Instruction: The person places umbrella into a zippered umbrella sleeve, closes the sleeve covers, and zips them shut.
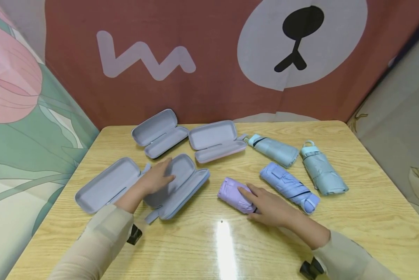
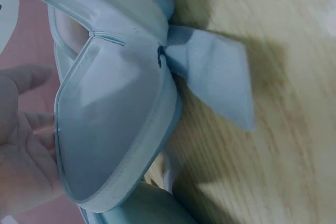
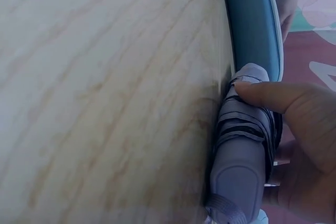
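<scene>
In the head view, my left hand [image 1: 157,179] is at the raised lid of an open blue-grey hard case [image 1: 192,186] whose strap sticks out at the near end. The left wrist view shows that hand [image 2: 26,135] beside the case lid [image 2: 110,129], with the fingertips partly hidden behind its edge. My right hand [image 1: 270,206] holds a folded purple umbrella [image 1: 234,194] lying on the table. In the right wrist view, the thumb [image 3: 262,94] lies on the umbrella [image 3: 239,166], and the other fingers reach round its far side.
More open cases stand around: one at left [image 1: 108,186], one at back left [image 1: 160,134] and one at back middle [image 1: 216,136]. To the right lie a blue umbrella [image 1: 288,184] and two pale teal umbrellas [image 1: 276,149], all on the wooden table [image 1: 181,249]. Printed cloth hangs behind.
</scene>
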Available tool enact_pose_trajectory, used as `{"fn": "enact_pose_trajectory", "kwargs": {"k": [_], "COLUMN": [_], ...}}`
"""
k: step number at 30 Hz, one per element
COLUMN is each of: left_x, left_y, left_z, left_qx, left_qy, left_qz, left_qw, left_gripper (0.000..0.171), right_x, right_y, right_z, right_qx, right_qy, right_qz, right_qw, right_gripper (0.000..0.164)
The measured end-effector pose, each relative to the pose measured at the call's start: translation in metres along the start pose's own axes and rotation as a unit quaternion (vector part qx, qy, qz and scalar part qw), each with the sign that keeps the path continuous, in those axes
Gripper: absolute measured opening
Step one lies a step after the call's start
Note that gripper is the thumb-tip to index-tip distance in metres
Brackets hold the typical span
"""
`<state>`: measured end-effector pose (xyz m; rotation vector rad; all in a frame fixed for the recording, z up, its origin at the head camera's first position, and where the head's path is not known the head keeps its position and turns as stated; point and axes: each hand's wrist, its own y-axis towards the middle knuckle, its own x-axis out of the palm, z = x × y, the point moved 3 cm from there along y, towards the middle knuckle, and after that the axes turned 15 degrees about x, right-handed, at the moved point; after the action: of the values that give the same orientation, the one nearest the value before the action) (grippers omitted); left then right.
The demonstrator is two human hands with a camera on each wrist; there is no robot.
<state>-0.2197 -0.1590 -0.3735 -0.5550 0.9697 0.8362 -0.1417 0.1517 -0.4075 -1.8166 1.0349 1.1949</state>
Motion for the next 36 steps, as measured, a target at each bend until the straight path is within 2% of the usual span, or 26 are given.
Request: {"fn": "enact_pose_trajectory", "kwargs": {"k": [5,10,20,30,36], "left_x": [-0.004,-0.008,-0.015,-0.015,-0.014], "left_y": [0.0,-0.003,-0.004,-0.005,-0.006], "left_z": [-0.002,-0.005,-0.007,-0.009,-0.01], "left_qx": [0.041,0.055,0.037,0.026,0.014], "left_qy": [0.032,0.034,0.014,-0.007,-0.03], "left_qz": [0.016,0.031,0.03,0.038,0.059], "left_qw": [0.9985,0.9974,0.9988,0.9989,0.9977], "left_gripper": [0.052,0.044,0.034,0.031,0.029], "right_x": [0.0,0.0,-0.002,0.002,0.004], "right_y": [0.0,0.0,-0.001,-0.002,-0.003], "right_z": [-0.001,-0.002,-0.003,-0.001,0.003], "right_qx": [0.006,0.018,0.03,0.011,0.013], "right_qy": [-0.015,-0.019,-0.031,-0.027,-0.005], "right_qz": [0.008,0.012,0.023,0.094,0.104], "right_qw": [1.0,1.0,0.999,0.995,0.994], "right_gripper": [0.074,0.076,0.08,0.07,0.066]}}
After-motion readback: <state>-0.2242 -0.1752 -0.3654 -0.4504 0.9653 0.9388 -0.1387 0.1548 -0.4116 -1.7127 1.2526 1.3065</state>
